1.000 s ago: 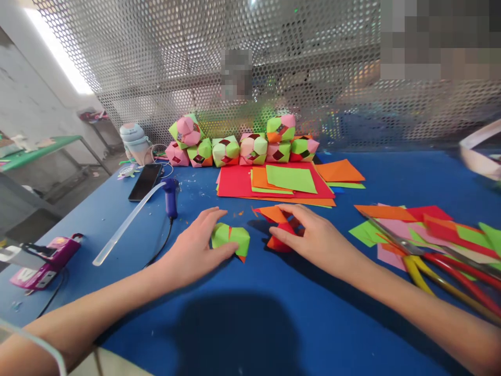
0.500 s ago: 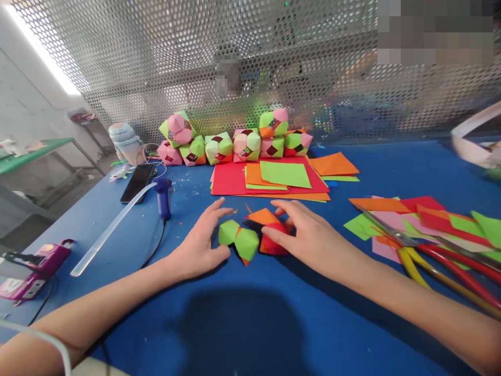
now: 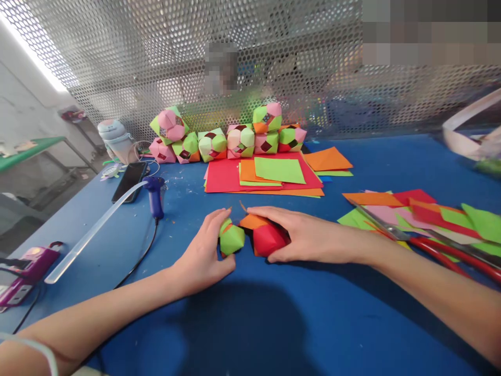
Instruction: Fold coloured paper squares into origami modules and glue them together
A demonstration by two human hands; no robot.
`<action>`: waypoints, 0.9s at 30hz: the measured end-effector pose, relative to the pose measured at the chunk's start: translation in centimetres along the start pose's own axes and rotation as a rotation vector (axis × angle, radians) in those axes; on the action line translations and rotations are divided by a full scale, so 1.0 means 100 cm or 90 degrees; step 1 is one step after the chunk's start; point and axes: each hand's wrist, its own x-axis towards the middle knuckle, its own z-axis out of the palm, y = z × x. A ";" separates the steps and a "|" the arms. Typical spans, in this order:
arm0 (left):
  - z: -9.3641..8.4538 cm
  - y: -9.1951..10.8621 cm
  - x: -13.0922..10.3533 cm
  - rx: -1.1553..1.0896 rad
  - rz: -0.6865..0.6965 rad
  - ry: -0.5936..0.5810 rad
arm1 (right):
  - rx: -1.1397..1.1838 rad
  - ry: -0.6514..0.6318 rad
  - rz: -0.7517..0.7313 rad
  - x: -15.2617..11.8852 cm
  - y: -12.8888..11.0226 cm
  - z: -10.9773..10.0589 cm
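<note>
Close to the middle of the blue table, my left hand (image 3: 205,253) curves its thumb and fingers around a green folded paper piece (image 3: 232,239) with a little orange at its edges. Beside it, my right hand (image 3: 309,236) grips a red and orange folded paper piece (image 3: 268,240) between the thumb below and the fingers above. A narrow gap lies between the two pieces, which both rest at table level. My palms hide their outer sides.
Behind the hands lies a stack of coloured paper sheets (image 3: 223,176), with folded paper balls (image 3: 212,145) beyond. Scissors (image 3: 391,228) lie on paper pieces (image 3: 422,211) at right. A blue glue gun (image 3: 155,201), a phone (image 3: 130,181) and a purple power strip (image 3: 29,269) are at left.
My left hand has closed in around the green piece, which has turned. My right hand has spread over the red and orange piece, showing more of its red side. The camera view has shifted slightly.
</note>
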 end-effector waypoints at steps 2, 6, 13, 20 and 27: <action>-0.005 -0.002 0.000 -0.017 0.002 -0.035 | 0.013 0.004 0.001 -0.002 0.001 0.001; -0.008 -0.003 -0.002 -0.017 -0.058 -0.031 | 0.041 0.037 0.004 -0.002 0.003 0.004; -0.003 -0.001 0.000 0.045 -0.077 0.051 | 0.077 0.114 0.042 0.006 0.005 0.018; -0.005 0.001 0.001 0.001 -0.065 0.063 | 0.089 0.174 0.019 0.000 0.003 0.034; -0.005 -0.001 -0.001 -0.009 -0.020 0.054 | 0.105 0.191 -0.016 -0.007 -0.019 0.044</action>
